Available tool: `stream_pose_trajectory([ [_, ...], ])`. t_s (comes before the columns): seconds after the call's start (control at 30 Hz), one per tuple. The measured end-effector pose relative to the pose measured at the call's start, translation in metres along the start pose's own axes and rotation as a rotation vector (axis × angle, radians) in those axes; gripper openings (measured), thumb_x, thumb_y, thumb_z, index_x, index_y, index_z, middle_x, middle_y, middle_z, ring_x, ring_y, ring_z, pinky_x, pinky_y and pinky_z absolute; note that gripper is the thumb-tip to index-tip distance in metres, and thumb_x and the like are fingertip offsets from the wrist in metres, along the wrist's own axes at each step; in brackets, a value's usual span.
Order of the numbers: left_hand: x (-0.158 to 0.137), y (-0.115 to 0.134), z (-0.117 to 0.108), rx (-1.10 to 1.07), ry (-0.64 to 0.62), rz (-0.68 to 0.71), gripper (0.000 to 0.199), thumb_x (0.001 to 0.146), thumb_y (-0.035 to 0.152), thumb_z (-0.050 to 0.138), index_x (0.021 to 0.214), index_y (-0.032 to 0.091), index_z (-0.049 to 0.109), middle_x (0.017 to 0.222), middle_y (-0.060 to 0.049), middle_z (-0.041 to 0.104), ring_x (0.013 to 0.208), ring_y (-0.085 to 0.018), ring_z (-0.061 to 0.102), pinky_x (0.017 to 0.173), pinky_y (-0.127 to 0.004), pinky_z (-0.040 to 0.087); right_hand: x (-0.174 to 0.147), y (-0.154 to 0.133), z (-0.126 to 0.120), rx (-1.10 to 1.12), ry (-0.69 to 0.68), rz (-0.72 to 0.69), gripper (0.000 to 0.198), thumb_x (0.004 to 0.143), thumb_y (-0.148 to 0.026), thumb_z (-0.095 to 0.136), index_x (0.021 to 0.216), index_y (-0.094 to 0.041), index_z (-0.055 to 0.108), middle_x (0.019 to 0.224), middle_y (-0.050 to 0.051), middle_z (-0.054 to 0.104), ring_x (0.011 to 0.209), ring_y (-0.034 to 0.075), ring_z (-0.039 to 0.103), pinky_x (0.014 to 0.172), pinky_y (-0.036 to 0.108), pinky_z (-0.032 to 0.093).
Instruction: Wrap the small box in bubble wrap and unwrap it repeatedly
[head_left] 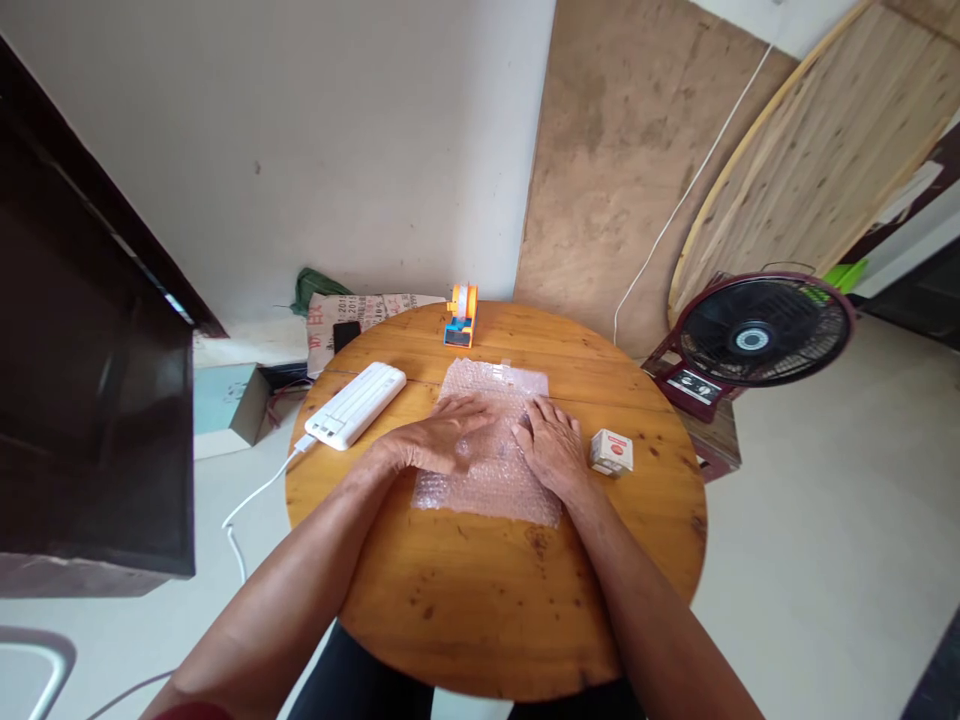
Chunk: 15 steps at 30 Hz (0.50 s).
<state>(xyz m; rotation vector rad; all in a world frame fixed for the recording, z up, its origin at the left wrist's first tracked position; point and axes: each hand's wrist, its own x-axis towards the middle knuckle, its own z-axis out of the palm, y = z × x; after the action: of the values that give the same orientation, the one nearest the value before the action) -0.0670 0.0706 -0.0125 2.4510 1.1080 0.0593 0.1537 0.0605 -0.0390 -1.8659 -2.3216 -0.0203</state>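
Note:
A sheet of clear bubble wrap (pixel 495 490) lies flat on the round wooden table (pixel 480 590). My left hand (pixel 442 435) rests on its left part, fingers stretched toward the middle. On the right part lies my right hand (pixel 553 445), palm down with the fingers spread and pointing away from me. Neither hand grips anything. Just right of my right hand stands a small white box (pixel 612 452) with red print. Beyond the sheet's far edge is an orange and blue tape dispenser (pixel 461 315) with a roll of clear tape.
A white power bank (pixel 356 405) with a white cable (pixel 259 492) lies at the table's left. A fan (pixel 750 335) stands past the right edge. Behind the table are the wall (pixel 360 150) and a plywood board (pixel 615 150). A dark cabinet (pixel 82 380) is at far left.

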Motion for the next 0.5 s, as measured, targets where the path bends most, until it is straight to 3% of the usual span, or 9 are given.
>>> stream_pose_trajectory([
  [0.1, 0.005, 0.009, 0.006, -0.023, 0.130, 0.029, 0.074, 0.073, 0.031, 0.062, 0.143, 0.026, 0.036, 0.157, -0.004, 0.023, 0.146, -0.024, 0.009, 0.119, -0.045, 0.006, 0.000, 0.000, 0.001, -0.010, 0.006, -0.007, 0.050, 0.096, -0.038, 0.033, 0.137, -0.014, 0.043, 0.147, 0.012, 0.042, 0.132, 0.026, 0.036, 0.105, 0.042, 0.025],
  [0.17, 0.009, 0.015, 0.012, -0.047, 0.185, 0.094, 0.075, 0.077, 0.037, 0.061, 0.145, 0.021, 0.033, 0.156, -0.007, 0.023, 0.146, -0.024, 0.013, 0.119, -0.042, 0.011, 0.001, 0.000, 0.001, -0.020, 0.014, -0.016, 0.049, 0.095, -0.038, 0.034, 0.137, -0.014, 0.044, 0.147, 0.012, 0.041, 0.132, 0.027, 0.036, 0.104, 0.043, 0.026],
  [0.27, 0.013, 0.019, 0.020, -0.063, 0.127, 0.133, 0.090, 0.078, 0.054, 0.059, 0.149, 0.015, 0.021, 0.156, -0.013, 0.020, 0.146, -0.028, 0.011, 0.119, -0.043, 0.010, 0.001, 0.001, 0.000, -0.032, 0.003, -0.023, 0.048, 0.095, -0.038, 0.034, 0.137, -0.015, 0.043, 0.148, 0.012, 0.039, 0.131, 0.027, 0.036, 0.103, 0.043, 0.027],
  [0.33, 0.015, 0.017, 0.023, -0.054, 0.078, 0.127, 0.096, 0.074, 0.061, 0.060, 0.150, 0.017, 0.019, 0.158, -0.011, 0.017, 0.146, -0.030, 0.009, 0.119, -0.044, 0.007, 0.001, 0.002, -0.003, -0.034, -0.010, -0.031, 0.048, 0.096, -0.037, 0.033, 0.137, -0.014, 0.043, 0.147, 0.012, 0.041, 0.130, 0.027, 0.038, 0.102, 0.043, 0.028],
  [0.5, 0.015, 0.008, 0.024, -0.029, 0.048, 0.163, 0.094, 0.072, 0.058, 0.064, 0.149, 0.025, 0.023, 0.158, -0.010, 0.017, 0.146, -0.030, 0.007, 0.118, -0.047, 0.005, 0.001, 0.005, -0.011, -0.040, 0.014, -0.036, 0.042, 0.098, -0.033, 0.028, 0.129, -0.017, 0.051, 0.136, 0.011, 0.052, 0.120, 0.026, 0.046, 0.093, 0.040, 0.033],
])
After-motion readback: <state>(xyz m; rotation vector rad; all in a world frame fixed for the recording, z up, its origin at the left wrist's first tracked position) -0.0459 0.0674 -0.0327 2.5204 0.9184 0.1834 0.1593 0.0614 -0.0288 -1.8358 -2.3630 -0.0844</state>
